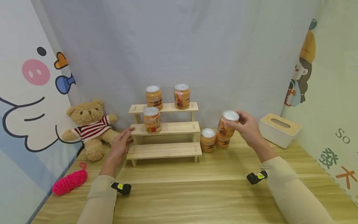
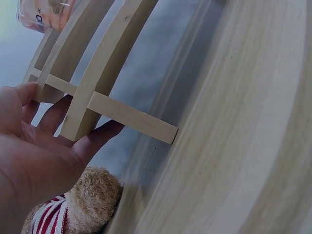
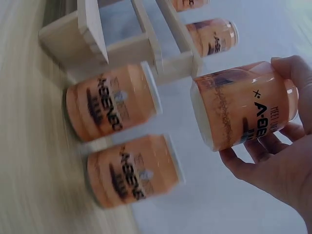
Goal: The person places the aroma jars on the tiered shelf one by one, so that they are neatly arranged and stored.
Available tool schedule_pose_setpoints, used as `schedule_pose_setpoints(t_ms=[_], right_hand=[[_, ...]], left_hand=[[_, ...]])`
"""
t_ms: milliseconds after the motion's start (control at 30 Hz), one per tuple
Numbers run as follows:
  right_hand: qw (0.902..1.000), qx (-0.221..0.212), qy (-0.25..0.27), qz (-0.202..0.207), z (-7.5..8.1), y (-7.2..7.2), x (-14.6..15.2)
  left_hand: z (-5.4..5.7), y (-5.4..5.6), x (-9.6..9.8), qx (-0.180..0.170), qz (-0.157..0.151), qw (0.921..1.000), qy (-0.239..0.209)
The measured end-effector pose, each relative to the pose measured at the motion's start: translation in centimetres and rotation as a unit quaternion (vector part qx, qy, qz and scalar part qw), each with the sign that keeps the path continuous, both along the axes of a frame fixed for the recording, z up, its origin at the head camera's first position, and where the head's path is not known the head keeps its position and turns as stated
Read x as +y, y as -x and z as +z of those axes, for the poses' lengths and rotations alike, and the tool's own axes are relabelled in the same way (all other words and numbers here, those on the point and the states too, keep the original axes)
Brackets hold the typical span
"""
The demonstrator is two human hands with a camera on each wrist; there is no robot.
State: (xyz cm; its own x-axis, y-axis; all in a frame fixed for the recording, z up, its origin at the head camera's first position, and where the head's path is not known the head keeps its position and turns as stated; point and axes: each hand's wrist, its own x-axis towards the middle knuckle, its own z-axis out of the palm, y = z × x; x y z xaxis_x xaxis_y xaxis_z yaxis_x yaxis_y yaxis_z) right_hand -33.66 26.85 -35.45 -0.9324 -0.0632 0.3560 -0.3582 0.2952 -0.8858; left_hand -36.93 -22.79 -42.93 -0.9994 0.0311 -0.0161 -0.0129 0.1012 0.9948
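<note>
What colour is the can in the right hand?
The can is mostly orange, seen best in the right wrist view.

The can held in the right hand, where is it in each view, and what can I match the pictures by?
Head: the held can is right of centre, in the right hand.
Left wrist: not in this picture.
Right wrist: right of centre, tipped sideways in the image.
Shared landmark: the wooden stand, visible in all three.

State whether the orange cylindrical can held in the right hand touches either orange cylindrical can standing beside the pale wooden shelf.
Apart. The right wrist view shows grey fabric backdrop between the held can and both standing cans.
</note>
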Motion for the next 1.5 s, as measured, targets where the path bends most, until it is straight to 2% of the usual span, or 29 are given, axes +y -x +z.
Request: schedule_pose_setpoints(t_ms=[233, 533, 700, 933, 1267, 1500], right_hand=[[0.998, 0.008, 0.021, 0.059, 0.9, 1.0, -3.6], [0.9956, 0.003, 0.016, 0.092, 1.5, 2.6, -8.2], [0.9954, -0.008, 0.012, 0.095, 1.8, 3.1, -10.3], [0.993, -0.035, 0.032, 0.108, 1.6, 4.3, -12.4], [0.9945, -0.048, 0.029, 0.088, 1.9, 5.7, -14.3], [0.995, -0.062, 0.019, 0.075, 1.7, 6.1, -15.5]], left_hand=[[-0.1, 0.2, 0.2, 0.0, 0.003, 1.0, -0.005], [-0.4, 0.0, -0.1, 0.004, 0.005, 0.9998, -0.019], [-0.4, 0.0, -0.1, 0.007, 0.002, 0.9998, -0.019], [-0.4, 0.1, -0.1, 0.009, 0.001, 0.9998, -0.018], [-0.2, 0.0, -0.2, 0.012, 0.001, 0.9998, -0.018], [-0.2, 0.0, -0.1, 0.01, 0.004, 0.9999, -0.013]])
